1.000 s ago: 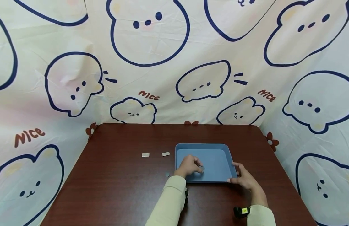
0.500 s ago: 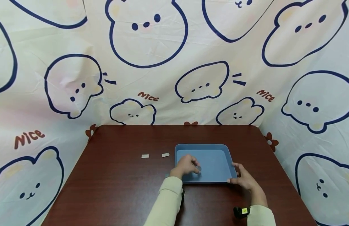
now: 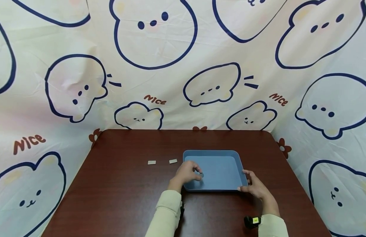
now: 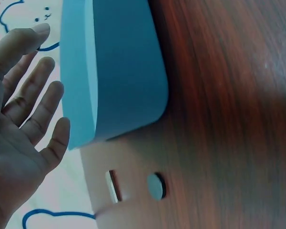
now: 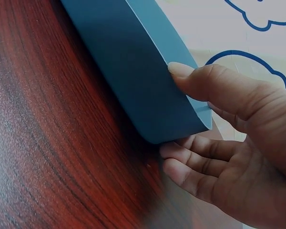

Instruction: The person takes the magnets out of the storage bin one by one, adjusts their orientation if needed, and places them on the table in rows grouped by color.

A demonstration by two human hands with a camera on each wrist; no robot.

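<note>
Over the left part of the blue tray (image 3: 224, 169), my left hand (image 3: 186, 172) pinches a small grey-green disc (image 3: 201, 175) between thumb and fingertips. That disc is hidden in the left wrist view, where the hand (image 4: 26, 100) shows with bent fingers beyond the tray wall. My right hand (image 3: 256, 186) holds the tray's near right corner; in the right wrist view its thumb (image 5: 214, 86) lies on the rim and the fingertips (image 5: 176, 169) are at the base of the corner. A second grey-green disc (image 4: 157, 186) lies on the table left of the tray, hidden behind my left arm in the head view.
Two small pale rectangular tiles (image 3: 151, 162) lie on the brown table (image 3: 117, 197) left of the tray. A cartoon-printed cloth (image 3: 177, 82) hangs behind the table and along both sides.
My left hand has moved left across the tray with the disc between its fingers, and its forearm now covers the disc on the table. The right hand and tray have stayed put.
</note>
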